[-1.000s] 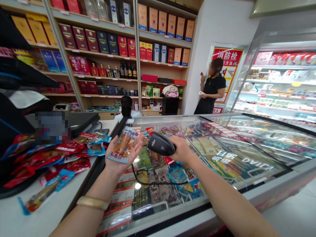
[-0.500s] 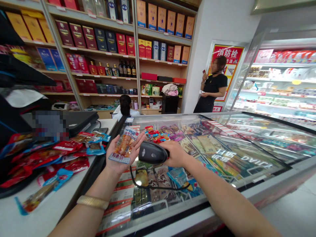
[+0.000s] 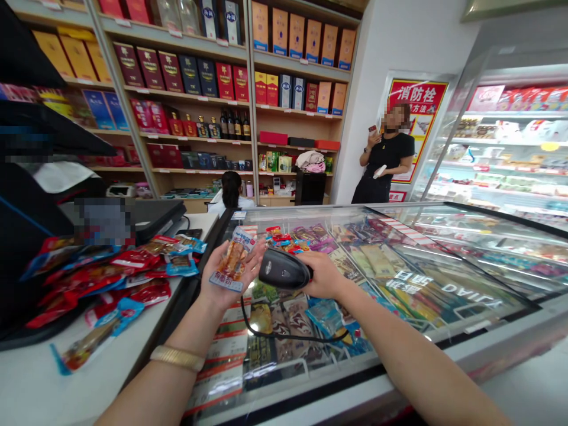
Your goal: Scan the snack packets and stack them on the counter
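Note:
On the upturned palm of my left hand (image 3: 216, 289) rests a small clear snack packet (image 3: 232, 260) with brown pieces of food inside and blue and white print; my thumb and fingers hold it from the sides. My right hand (image 3: 323, 273) is wrapped around a black barcode scanner (image 3: 284, 269), whose head points left and is close to the packet. From the scanner a black cable (image 3: 293, 337) loops down over the glass top of a chest freezer (image 3: 310, 378). Both hands are above this glass.
At left, a white counter (image 3: 89, 390) bears a pile of red and blue snack packets (image 3: 137, 260) beside dark checkout equipment. Frozen goods show through the freezer glass. Shelves of boxed bottles (image 3: 190, 74) stand behind. One person (image 3: 384, 154) stands by the wall; another (image 3: 231, 192) sits beyond the freezer.
The whole scene has shifted slightly right in view. Both hands keep their hold, and the packet is tilted a little more. The standing person's head and hands have moved slightly.

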`<state>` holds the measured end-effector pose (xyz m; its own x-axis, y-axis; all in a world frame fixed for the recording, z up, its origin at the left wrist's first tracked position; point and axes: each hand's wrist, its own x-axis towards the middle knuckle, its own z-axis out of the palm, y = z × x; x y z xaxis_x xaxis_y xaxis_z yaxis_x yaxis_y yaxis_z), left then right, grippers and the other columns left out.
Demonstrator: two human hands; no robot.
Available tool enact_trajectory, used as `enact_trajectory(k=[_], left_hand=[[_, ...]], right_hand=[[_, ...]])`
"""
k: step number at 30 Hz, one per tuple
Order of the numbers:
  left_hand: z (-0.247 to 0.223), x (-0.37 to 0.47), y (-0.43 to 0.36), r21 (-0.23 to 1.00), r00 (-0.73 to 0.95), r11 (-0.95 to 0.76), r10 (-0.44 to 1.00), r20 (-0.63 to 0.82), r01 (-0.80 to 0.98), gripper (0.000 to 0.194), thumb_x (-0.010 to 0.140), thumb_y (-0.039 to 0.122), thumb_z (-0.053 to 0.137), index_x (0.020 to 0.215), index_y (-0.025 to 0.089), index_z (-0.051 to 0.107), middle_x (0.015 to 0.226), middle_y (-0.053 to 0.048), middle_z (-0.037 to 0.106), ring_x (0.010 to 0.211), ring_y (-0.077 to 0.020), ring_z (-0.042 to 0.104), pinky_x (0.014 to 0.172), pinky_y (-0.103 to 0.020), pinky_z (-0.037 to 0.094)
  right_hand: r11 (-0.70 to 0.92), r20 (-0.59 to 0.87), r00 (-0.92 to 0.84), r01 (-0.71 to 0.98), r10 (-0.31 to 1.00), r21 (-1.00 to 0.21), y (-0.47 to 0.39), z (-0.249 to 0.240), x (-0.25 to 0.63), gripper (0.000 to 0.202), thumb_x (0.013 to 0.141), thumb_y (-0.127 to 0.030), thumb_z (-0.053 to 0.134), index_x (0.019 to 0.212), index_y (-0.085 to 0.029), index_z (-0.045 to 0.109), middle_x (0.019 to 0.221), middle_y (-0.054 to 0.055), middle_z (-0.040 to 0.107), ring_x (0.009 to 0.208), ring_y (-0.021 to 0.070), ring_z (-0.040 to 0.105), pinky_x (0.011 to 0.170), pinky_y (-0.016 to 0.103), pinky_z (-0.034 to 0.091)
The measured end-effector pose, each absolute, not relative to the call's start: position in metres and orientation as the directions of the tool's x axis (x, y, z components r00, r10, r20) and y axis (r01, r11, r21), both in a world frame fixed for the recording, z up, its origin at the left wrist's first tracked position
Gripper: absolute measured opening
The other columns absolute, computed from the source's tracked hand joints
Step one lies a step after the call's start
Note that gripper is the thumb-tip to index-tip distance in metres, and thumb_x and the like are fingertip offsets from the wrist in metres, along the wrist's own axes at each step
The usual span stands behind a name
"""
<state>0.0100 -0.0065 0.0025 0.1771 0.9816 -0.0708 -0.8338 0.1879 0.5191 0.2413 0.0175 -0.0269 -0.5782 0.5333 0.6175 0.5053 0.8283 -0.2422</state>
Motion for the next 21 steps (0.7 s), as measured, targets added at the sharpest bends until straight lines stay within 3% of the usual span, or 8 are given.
enact_trajectory(k=[2, 4, 7, 11, 15, 19, 21], left_hand=[[0.003, 0.008, -0.003, 0.543, 0.165, 0.201, 0.980, -0.115, -0.816, 0.035, 0.089, 0.031, 0.054, 0.114, 0.008, 0.061, 0.109, -0.021, 0.068, 0.078, -0.0186, 0.070, 0.054, -0.022, 0.055], [0.005, 0.006, 0.001, 0.589, 0.107, 0.191, 0.979, -0.174, -0.785, 0.025, 0.090, 0.034, 0.056, 0.103, 0.012, 0.062, 0.098, -0.015, 0.069, 0.058, -0.0106, 0.063, 0.038, -0.014, 0.041], [0.007, 0.001, 0.007, 0.701, -0.152, 0.046, 0.964, -0.218, -0.712, 0.022, 0.092, 0.037, 0.057, 0.087, 0.016, 0.056, 0.075, -0.003, 0.064, 0.043, -0.0044, 0.051, 0.032, -0.010, 0.027], [0.009, -0.013, 0.015, 0.797, -0.502, -0.190, 0.850, -0.158, -0.573, 0.009, 0.087, 0.014, 0.060, 0.089, 0.019, 0.053, 0.066, 0.004, 0.059, 0.047, -0.0065, 0.054, 0.042, -0.013, 0.040], [0.008, -0.035, 0.025, 0.831, -0.656, -0.306, 0.750, -0.090, -0.464, 0.036, 0.075, -0.005, 0.057, 0.101, 0.019, 0.055, 0.078, 0.002, 0.063, 0.064, -0.0080, 0.061, 0.063, -0.019, 0.053], [0.012, -0.058, 0.034, 0.794, -0.806, -0.539, 0.582, 0.109, -0.282, 0.055, 0.066, -0.012, 0.062, 0.111, 0.019, 0.058, 0.096, 0.001, 0.063, 0.089, -0.0058, 0.063, 0.085, -0.015, 0.050], [0.016, -0.068, 0.036, 0.777, -0.825, -0.559, 0.557, 0.094, -0.289, 0.064, 0.066, -0.015, 0.060, 0.120, 0.018, 0.056, 0.108, -0.002, 0.062, 0.096, -0.0058, 0.063, 0.086, -0.012, 0.049]], right_hand=[[0.837, 0.653, -0.556, 0.490, 0.514, -0.241, 0.019, -0.028, 0.244, 0.027, 0.071, -0.033, 0.067, 0.095, -0.020, 0.065, 0.086, 0.007, 0.071, 0.082, 0.0228, 0.066, 0.073, 0.030, 0.049], [0.837, 0.677, -0.535, 0.493, 0.506, -0.237, 0.021, -0.029, 0.246, 0.024, 0.071, -0.031, 0.067, 0.092, -0.020, 0.066, 0.084, 0.007, 0.070, 0.079, 0.0226, 0.066, 0.071, 0.030, 0.049], [0.835, 0.692, -0.511, 0.490, 0.509, -0.252, 0.023, -0.029, 0.249, 0.024, 0.073, -0.030, 0.066, 0.095, -0.019, 0.066, 0.085, 0.007, 0.071, 0.079, 0.0226, 0.066, 0.071, 0.031, 0.049], [0.824, 0.714, -0.473, 0.502, 0.516, -0.263, 0.024, -0.028, 0.251, 0.029, 0.076, -0.034, 0.069, 0.101, -0.019, 0.065, 0.091, 0.008, 0.072, 0.084, 0.0227, 0.067, 0.075, 0.032, 0.051], [0.806, 0.722, -0.443, 0.527, 0.531, -0.270, 0.025, -0.028, 0.252, 0.020, 0.076, -0.036, 0.071, 0.087, -0.020, 0.065, 0.081, 0.005, 0.071, 0.074, 0.0202, 0.066, 0.070, 0.029, 0.050], [0.805, 0.738, -0.429, 0.535, 0.521, -0.257, 0.028, -0.031, 0.252, 0.023, 0.075, -0.037, 0.072, 0.089, -0.020, 0.067, 0.083, 0.007, 0.072, 0.076, 0.0216, 0.068, 0.069, 0.029, 0.051], [0.809, 0.741, -0.430, 0.529, 0.516, -0.256, 0.030, -0.033, 0.252, 0.026, 0.075, -0.037, 0.072, 0.095, -0.020, 0.068, 0.089, 0.008, 0.073, 0.080, 0.0227, 0.069, 0.071, 0.030, 0.051]])
